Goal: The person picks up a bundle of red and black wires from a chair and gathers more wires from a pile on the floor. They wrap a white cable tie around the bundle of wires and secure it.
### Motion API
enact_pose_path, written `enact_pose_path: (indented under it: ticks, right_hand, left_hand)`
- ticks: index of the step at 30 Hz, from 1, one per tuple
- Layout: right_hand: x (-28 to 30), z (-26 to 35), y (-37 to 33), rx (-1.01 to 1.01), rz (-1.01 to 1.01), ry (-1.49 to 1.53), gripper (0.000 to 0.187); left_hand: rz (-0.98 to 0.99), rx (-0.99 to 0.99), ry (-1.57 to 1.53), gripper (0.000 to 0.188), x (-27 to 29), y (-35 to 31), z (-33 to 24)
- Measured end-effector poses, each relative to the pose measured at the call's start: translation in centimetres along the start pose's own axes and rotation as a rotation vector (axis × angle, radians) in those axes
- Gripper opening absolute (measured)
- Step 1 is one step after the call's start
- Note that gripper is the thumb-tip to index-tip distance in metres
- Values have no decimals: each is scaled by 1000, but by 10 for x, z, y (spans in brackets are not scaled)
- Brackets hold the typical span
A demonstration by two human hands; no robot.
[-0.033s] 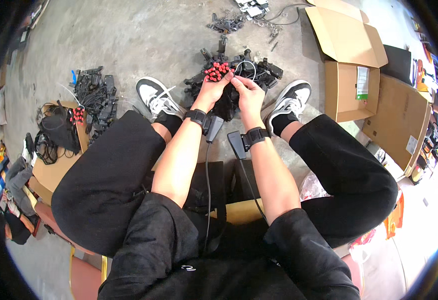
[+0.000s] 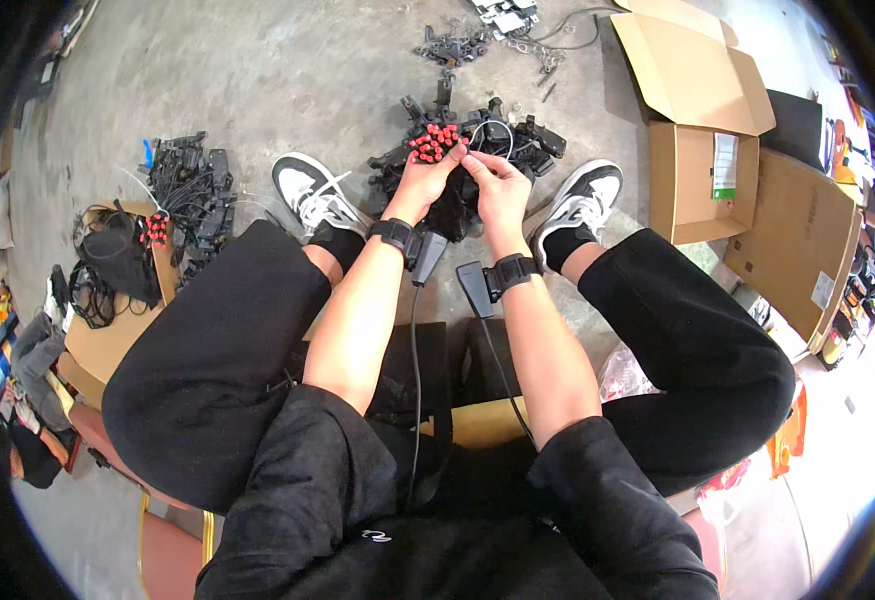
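Note:
My left hand is closed around a bundle of black cables with red tips, the tips facing up. Thumb and fingers of my right hand pinch together right beside the bundle, touching my left thumb. From there a thin white strip, like a cable tie, curves up in a loop to the right. What exactly lies between my right fingertips is too small to see. Under and around both hands spreads a pile of black clip-like parts with cables on the floor, between my shoes.
To the left lies another pile of black parts, with a red-tipped bundle by a cardboard box. An open carton stands at right, with a larger flattened one behind. Small metal pieces lie at the far side.

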State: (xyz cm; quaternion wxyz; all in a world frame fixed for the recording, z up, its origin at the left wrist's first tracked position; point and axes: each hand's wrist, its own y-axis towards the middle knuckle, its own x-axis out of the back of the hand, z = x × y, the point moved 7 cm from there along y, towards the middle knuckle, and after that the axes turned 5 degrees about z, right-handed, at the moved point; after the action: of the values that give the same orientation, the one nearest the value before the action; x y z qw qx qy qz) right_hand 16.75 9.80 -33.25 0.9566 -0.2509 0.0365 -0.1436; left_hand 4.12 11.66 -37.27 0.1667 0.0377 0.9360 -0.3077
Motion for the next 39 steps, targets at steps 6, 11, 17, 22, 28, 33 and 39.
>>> enact_pose_path:
  ticks: [6,11,17,22,28,33,39]
  right_hand:
    - [-1,22,8,93,91,-378,14]
    - [3,11,4,80,102,-134,12]
    - [-3,10,-3,257,167,-240,11]
    - [-3,21,-7,262,236,-353,16]
    - [11,35,-1,82,229,-73,30]
    - [16,44,-1,119,229,1,31]
    - [30,45,-1,89,167,320,24]
  left_hand:
    - [86,41,67,35,-1,-3,-6]
    - [49,22,123,29,-9,-4,-9]
    - [63,-49,84,21,-12,-6,-14]
    - [6,-136,83,15,-14,-7,-17]
    - [-136,-193,177,12,-9,-11,-24]
    - [-75,-154,210,16,-13,-11,-29]
    - [-44,-98,144,22,-9,-1,-12]
